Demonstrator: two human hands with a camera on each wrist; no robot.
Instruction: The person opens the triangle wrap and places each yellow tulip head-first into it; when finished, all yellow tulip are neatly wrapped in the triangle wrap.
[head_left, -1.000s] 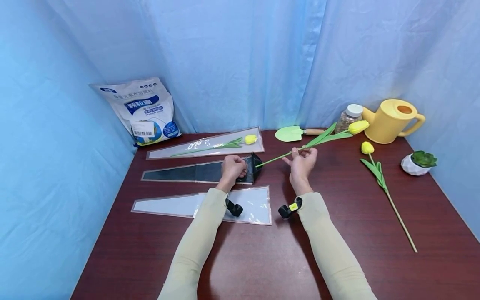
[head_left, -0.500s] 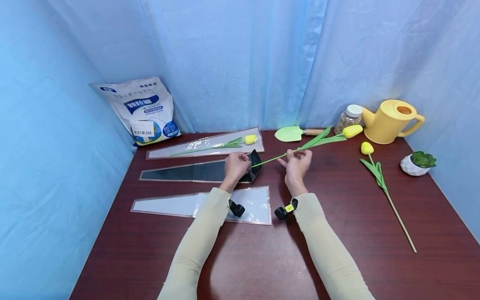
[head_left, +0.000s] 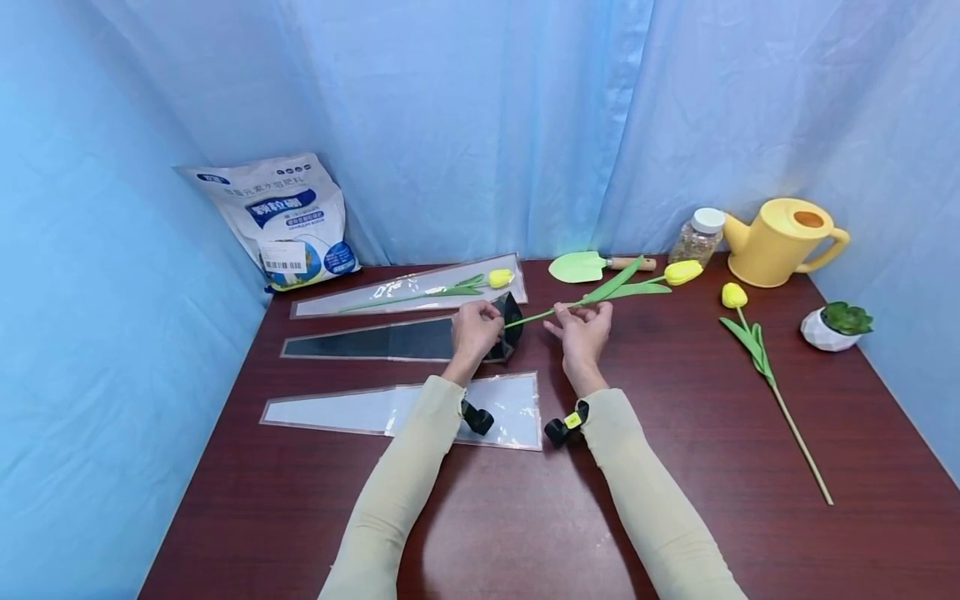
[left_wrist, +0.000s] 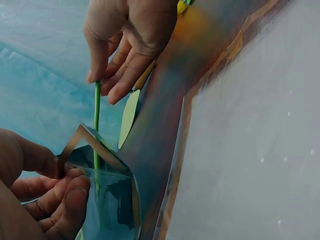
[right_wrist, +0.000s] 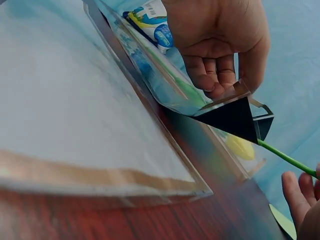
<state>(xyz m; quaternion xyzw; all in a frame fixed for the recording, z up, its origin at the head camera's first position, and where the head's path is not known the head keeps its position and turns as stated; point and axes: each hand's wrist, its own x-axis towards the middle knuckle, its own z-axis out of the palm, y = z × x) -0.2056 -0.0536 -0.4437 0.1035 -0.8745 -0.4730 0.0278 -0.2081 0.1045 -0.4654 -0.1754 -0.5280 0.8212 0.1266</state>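
My left hand (head_left: 475,332) pinches the edge of a black-and-clear flower sleeve (head_left: 416,340), whose mouth is spread apart at its wide right end. In the left wrist view the green stem (left_wrist: 97,112) of a yellow tulip (head_left: 682,272) passes down inside that mouth. My right hand (head_left: 587,335) pinches the stem between thumb and fingers, just below the leaves. The bloom points right and slightly up, off the table. From the right wrist, the dark lip (right_wrist: 232,117) of the sleeve stands raised under the left fingers. The stem's lower end is hidden from the head view.
Behind lies a clear sleeve (head_left: 315,307) with a tulip in it; a white sleeve (head_left: 330,412) lies in front. Another tulip (head_left: 780,400) rests at right. A trowel (head_left: 577,267), jar (head_left: 697,237), watering can (head_left: 780,242), potted succulent (head_left: 832,333) and fertilizer bag (head_left: 277,217) stand around.
My right hand has moved left with the tulip, and its stem goes deeper into the sleeve's mouth. My left hand, still pinching the sleeve, has shifted slightly right and away from me.
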